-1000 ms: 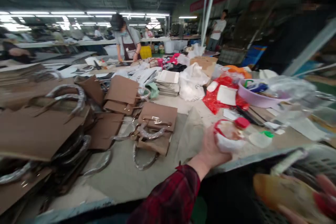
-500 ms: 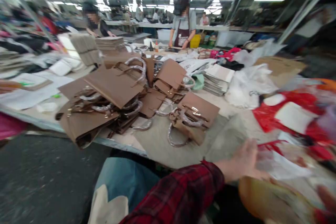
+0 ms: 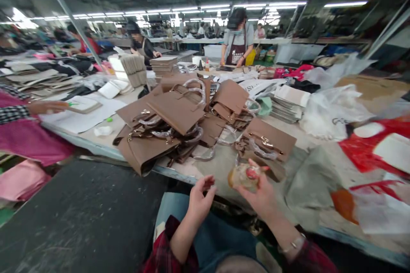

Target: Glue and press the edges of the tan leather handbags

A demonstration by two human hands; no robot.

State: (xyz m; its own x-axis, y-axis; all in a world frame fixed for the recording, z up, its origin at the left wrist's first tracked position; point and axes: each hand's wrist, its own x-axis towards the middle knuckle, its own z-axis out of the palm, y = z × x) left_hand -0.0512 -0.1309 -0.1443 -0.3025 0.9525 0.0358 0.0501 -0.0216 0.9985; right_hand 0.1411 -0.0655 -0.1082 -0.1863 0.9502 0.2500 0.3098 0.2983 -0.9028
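Note:
My right hand (image 3: pixel 261 194) is closed round a small wrapped bun-like food item (image 3: pixel 245 175) in clear plastic, held over the table's near edge. My left hand (image 3: pixel 200 198) hovers just left of it, fingers curled in a loose pinch, with something small and dark at the fingertips that I cannot make out. Both hands sit above my lap, in front of a heap of brown handbags (image 3: pixel 176 119) with plastic-wrapped handles. One brown bag (image 3: pixel 267 145) lies just beyond my right hand.
The long worktable (image 3: pixel 221 166) carries white plastic bags (image 3: pixel 333 108), red bags (image 3: pixel 365 149), a stack of flat white sheets (image 3: pixel 286 102). A person's hand (image 3: pixel 48 106) reaches in at far left. Two people in aprons (image 3: pixel 237 38) work at the far side. Dark floor lies lower left.
The view swung left. My left hand left the packages on the table and came to my lap. My right hand brought the wrapped food up to the centre.

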